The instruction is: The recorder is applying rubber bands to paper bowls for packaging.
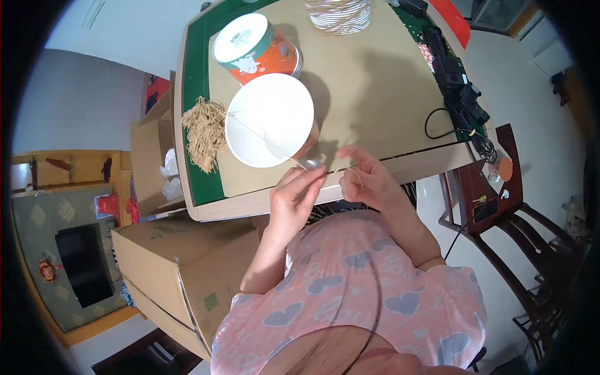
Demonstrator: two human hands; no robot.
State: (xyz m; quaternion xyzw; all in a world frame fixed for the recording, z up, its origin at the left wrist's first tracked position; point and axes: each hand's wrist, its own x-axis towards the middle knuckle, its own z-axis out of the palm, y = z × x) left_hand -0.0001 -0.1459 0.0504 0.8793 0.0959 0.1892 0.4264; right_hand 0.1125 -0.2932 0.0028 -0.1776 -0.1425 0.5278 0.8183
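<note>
My left hand (295, 195) pinches a thin tan cord between thumb and fingers at the table's front edge. Beside it, my right hand (370, 180) has closed its fingers on the same kind of cord, whose curved loose end (357, 174) stands out from the fingers. Just beyond my left hand is a round white-lined bucket (267, 119), seen into from above. A thin strand crosses its opening toward that hand. To the bucket's left, a bundle of tan cords (204, 134) hangs together on the table's green border.
An orange lidded paper bucket (265, 53) stands behind the white one. At the far edge is a cord-wound white cylinder (339, 14). Black devices and cables (459, 81) line the right side. Cardboard boxes (181, 269) stand at left, a dark wooden chair (494, 187) at right.
</note>
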